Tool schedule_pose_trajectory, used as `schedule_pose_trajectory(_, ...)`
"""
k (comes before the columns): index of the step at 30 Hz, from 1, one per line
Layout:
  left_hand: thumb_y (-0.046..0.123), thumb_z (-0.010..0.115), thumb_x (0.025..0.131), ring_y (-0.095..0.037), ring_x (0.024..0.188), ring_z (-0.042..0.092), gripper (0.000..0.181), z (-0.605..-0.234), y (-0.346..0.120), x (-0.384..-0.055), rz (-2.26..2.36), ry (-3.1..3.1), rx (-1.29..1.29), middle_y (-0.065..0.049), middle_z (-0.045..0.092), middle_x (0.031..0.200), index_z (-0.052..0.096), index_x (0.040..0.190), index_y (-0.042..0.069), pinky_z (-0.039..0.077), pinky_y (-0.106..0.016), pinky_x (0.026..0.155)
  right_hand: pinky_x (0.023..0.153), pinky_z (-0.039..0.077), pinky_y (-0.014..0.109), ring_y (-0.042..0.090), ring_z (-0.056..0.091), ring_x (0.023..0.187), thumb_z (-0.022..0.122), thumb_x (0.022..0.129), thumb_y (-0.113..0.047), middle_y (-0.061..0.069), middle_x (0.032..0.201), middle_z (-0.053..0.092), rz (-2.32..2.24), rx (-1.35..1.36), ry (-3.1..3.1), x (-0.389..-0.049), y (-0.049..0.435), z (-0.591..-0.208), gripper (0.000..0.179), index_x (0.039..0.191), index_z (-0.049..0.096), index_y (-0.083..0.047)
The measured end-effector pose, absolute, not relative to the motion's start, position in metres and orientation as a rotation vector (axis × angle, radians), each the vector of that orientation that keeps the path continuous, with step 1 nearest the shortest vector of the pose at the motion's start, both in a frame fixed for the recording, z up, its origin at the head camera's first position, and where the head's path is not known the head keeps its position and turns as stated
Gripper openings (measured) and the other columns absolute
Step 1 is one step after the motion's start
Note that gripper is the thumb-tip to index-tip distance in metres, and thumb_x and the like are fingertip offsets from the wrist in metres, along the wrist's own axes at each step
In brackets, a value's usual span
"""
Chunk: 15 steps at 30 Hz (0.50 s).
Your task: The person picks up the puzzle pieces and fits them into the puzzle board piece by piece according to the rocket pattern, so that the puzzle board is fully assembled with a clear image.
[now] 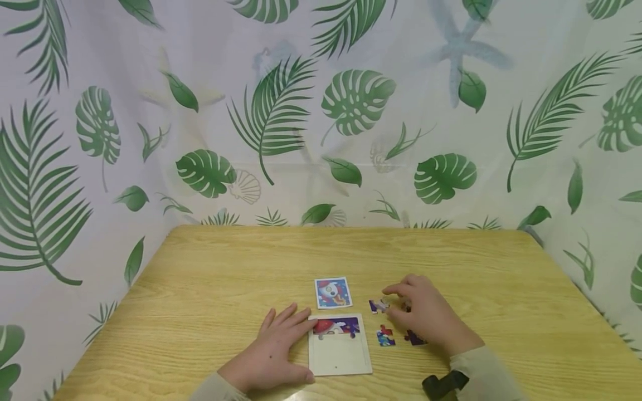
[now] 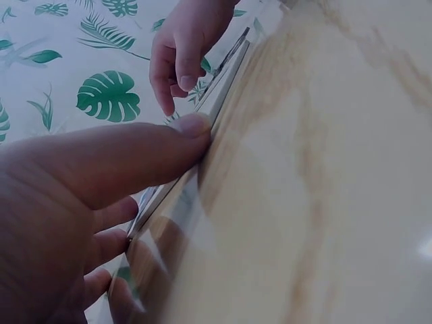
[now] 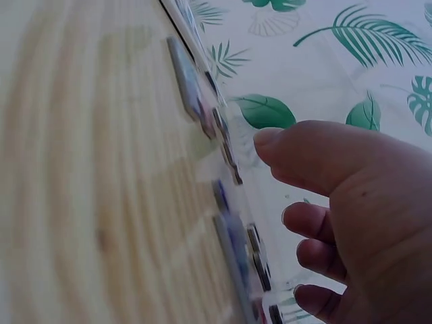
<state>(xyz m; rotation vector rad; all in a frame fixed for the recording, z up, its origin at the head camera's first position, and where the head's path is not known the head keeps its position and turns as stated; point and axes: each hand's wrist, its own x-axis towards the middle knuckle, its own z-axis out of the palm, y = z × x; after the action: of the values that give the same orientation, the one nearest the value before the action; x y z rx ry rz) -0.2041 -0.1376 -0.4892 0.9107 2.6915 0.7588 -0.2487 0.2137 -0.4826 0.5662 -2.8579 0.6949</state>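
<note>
My left hand (image 1: 276, 353) lies with spread, fairly straight fingers along the left side of a shallow, pale puzzle board (image 1: 341, 356). In the left wrist view, its thumb rests at the edge of the board (image 2: 226, 88). Joined red, white and purple pieces (image 1: 337, 326) fill the top strip of the board. My right hand (image 1: 426, 314) hovers over loose puzzle pieces at the board's right, thumb and index finger apart around a purple-and-white piece (image 1: 378, 306). The right wrist view shows the thumb away from the pieces (image 3: 185, 81), with nothing gripped.
Behind the board lies a small square picture card (image 1: 333, 292) with a rocket-like design. A red-and-blue piece (image 1: 385, 336) and a dark purple piece (image 1: 415, 338) lie on the wooden table (image 1: 225, 278), the latter partly under my right hand. A leaf-patterned curtain (image 1: 301, 139) stands behind.
</note>
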Motion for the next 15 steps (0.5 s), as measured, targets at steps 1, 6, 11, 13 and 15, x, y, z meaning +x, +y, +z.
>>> schedule_pose_trajectory(1,0.059,0.077,0.077,-0.030,0.154,0.010,0.096,-0.4892,-0.1371,-0.2040,0.758,2.692,0.913,0.001,0.027,0.165,0.041,0.157,0.022,-0.004,-0.063,0.118,0.075,0.044,0.036,0.016,0.044,0.091,0.080,0.086,-0.031,-0.007,0.099,0.055,0.691,0.554,-2.860,-0.2486,0.2164,-0.4828,0.034,0.119,0.075,-0.022)
schedule_pose_trajectory(6,0.059,0.077,0.077,-0.030,0.154,0.010,0.095,-0.4884,-0.1346,-0.2032,0.741,2.687,0.913,0.001,0.027,0.165,0.041,0.157,0.023,-0.003,-0.062,0.118,0.075,0.041,0.036,0.017,0.043,0.091,0.081,0.085,-0.034,-0.007,0.098,0.053,0.647,0.538,-2.870,-0.2465,0.2234,-0.4833,0.035,0.118,0.076,-0.024)
schedule_pose_trajectory(11,0.061,0.076,0.078,-0.029,0.154,0.009,0.095,-0.4883,-0.1334,-0.2029,0.733,2.683,0.912,0.001,0.026,0.166,0.039,0.157,0.023,-0.004,-0.062,0.118,0.071,0.036,0.035,0.017,0.040,0.085,0.080,0.086,-0.038,-0.007,0.094,0.049,0.607,0.546,-2.901,-0.2478,0.2224,-0.4831,0.034,0.118,0.077,-0.026)
schedule_pose_trajectory(13,0.061,0.076,0.078,-0.030,0.154,0.009,0.095,-0.4886,-0.1340,-0.2032,0.735,2.687,0.908,0.001,0.026,0.166,0.039,0.157,0.023,-0.005,-0.062,0.118,0.070,0.035,0.034,0.016,0.039,0.084,0.079,0.086,-0.040,-0.007,0.092,0.048,0.576,0.561,-2.904,-0.2503,0.2208,-0.4839,0.034,0.118,0.077,-0.027)
schedule_pose_trajectory(15,0.061,0.076,0.078,-0.030,0.154,0.009,0.095,-0.4891,-0.1348,-0.2036,0.736,2.693,0.908,0.001,0.026,0.165,0.040,0.157,0.022,-0.005,-0.062,0.118,0.070,0.034,0.034,0.016,0.038,0.083,0.079,0.086,-0.041,-0.007,0.091,0.047,0.539,0.582,-2.902,-0.2528,0.2194,-0.4846,0.035,0.119,0.077,-0.028)
